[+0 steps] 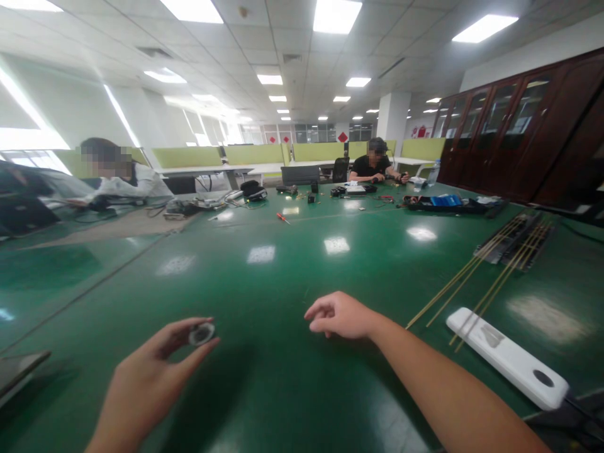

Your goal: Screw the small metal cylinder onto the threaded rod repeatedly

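My left hand [151, 371] is raised over the near edge of the green table [292, 277] and pinches a small round black and silver part [202, 333] between thumb and fingertips. My right hand [340, 314] hovers low over the table a little to the right, fingers loosely curled downward, with nothing visible in it. The two hands are apart, with bare green surface between them.
A white power strip [507, 357] lies at the right, with several thin yellow rods [486, 274] across it and a dark strip [514, 242]. A red-handled tool [282, 218] and scattered gear lie far back. Two people sit at the far side, one left [117, 176], one centre [375, 165].
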Demonstrator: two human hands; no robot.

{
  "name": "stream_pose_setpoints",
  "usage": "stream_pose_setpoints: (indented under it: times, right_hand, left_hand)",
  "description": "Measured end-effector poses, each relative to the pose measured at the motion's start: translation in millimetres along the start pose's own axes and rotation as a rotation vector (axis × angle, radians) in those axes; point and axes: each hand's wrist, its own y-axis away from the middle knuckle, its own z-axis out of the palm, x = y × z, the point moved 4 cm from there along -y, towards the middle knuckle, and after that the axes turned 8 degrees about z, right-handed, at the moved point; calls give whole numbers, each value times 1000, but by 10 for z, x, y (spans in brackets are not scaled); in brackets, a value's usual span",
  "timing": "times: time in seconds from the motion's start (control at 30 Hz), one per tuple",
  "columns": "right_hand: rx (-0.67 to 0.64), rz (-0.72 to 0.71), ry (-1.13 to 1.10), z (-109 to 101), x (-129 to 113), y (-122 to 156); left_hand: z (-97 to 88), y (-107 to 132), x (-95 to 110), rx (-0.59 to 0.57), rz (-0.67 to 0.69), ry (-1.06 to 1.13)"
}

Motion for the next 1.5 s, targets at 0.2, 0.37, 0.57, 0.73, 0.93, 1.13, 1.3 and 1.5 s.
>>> stream_pose_setpoints:
  times: [0.2, 0.37, 0.57, 0.73, 0.93, 1.13, 1.3, 1.5]
  right_hand:
    - [490, -143, 452, -320, -38, 53]
    - [550, -255, 516, -297, -114, 116]
    - [397, -304, 557, -84, -138, 123]
    - [386, -271, 528, -28, -94, 73]
    - [378, -272, 530, 5, -96, 66]
    - [383, -269, 541, 23, -113, 84]
    - [364, -296, 557, 33, -117, 86]
    - [352, -316, 569, 42, -127, 88]
  left_hand:
    - [1036, -185, 511, -359, 451, 61]
    - [1390, -128, 390, -450, 583, 56]
    - [1403, -116, 127, -363, 502, 86]
    - [1434, -107, 160, -373, 467, 143]
    - [1470, -77, 175, -417, 459, 170]
    - [1460, -54, 197, -434, 465, 193]
    - [1479, -42, 213, -443, 484, 199]
    - [1486, -39, 195, -436, 482, 187]
